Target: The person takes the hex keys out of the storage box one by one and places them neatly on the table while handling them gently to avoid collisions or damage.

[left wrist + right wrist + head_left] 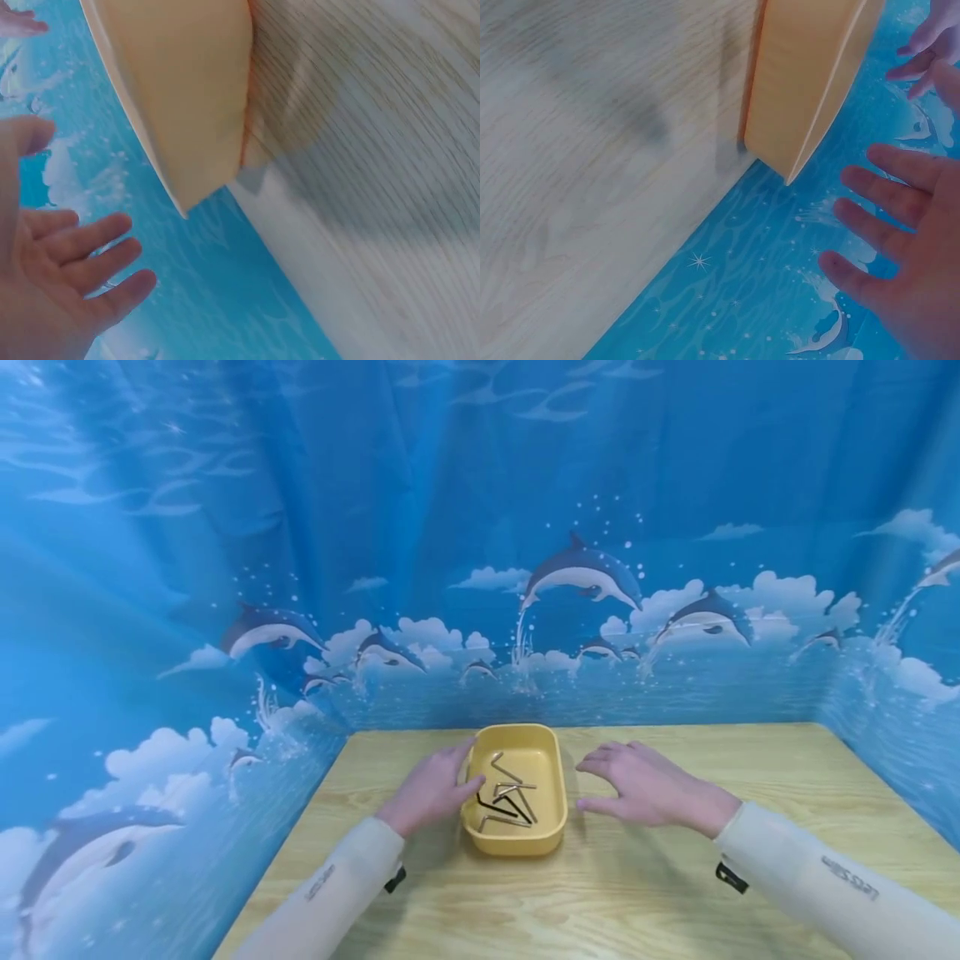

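Observation:
A yellow rectangular tray [557, 793] with raised walls stands on the table, holding several L-shaped hex keys [510, 820], some silver and some black. My left hand [433, 787] hovers by the tray's left rim, its thumb reaching over the edge in the head view. To the right of the tray, with a gap between, my right hand [647, 783] is held with fingers spread towards it. Both wrist views show relaxed fingers, the left hand [67, 270] and the right hand [900, 225] each beside the tray's outer wall [799, 82], with nothing held.
The tray sits near the back of a light wood-grain table [675, 893]. A blue curtain [480, 485] printed with dolphins and clouds rises behind the table and along both sides. Black straps or clips [731, 877] show under the sleeves at the wrists.

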The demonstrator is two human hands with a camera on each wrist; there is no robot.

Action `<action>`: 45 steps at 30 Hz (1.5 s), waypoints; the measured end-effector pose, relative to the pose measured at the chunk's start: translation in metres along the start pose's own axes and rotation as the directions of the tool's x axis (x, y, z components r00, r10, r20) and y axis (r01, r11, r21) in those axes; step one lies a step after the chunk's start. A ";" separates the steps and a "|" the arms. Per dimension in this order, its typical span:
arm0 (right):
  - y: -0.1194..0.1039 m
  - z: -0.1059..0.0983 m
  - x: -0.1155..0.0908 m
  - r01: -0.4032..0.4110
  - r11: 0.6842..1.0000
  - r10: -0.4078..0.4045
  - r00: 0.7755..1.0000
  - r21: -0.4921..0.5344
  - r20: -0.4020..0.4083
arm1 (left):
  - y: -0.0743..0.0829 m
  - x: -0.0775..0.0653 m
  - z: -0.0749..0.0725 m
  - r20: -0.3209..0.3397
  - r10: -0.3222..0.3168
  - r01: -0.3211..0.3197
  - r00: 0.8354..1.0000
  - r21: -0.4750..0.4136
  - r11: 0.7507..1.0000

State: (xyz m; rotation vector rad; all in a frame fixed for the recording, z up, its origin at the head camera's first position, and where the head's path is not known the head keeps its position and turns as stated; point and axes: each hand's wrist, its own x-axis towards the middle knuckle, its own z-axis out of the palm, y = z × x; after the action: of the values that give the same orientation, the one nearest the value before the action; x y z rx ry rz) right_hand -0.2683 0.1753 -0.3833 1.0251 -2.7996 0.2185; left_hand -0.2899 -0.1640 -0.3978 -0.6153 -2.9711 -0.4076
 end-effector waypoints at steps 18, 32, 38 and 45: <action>0.009 -0.002 0.037 -0.045 0.993 0.035 0.995 0.105 0.094 | -0.026 0.028 0.040 -0.038 -0.066 0.063 0.997 -0.070 0.996; 0.003 -0.005 0.057 -0.068 0.987 0.040 0.983 0.148 0.180 | -0.021 0.028 0.047 0.031 -0.090 0.085 0.995 0.137 0.987; -0.008 -0.009 0.082 -0.046 0.981 0.001 0.973 0.187 0.231 | -0.021 0.027 0.049 0.012 -0.087 0.084 0.996 0.163 0.983; -0.019 -0.005 0.122 -0.061 0.977 -0.006 0.951 0.207 0.308 | -0.019 0.027 0.051 0.023 -0.110 0.106 0.994 0.132 0.986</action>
State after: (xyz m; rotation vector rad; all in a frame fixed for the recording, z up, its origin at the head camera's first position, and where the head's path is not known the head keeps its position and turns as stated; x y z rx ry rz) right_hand -0.3472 0.0858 -0.3532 1.1556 -3.1271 0.4050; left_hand -0.3237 -0.1567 -0.4482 -0.4519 -3.0383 -0.2100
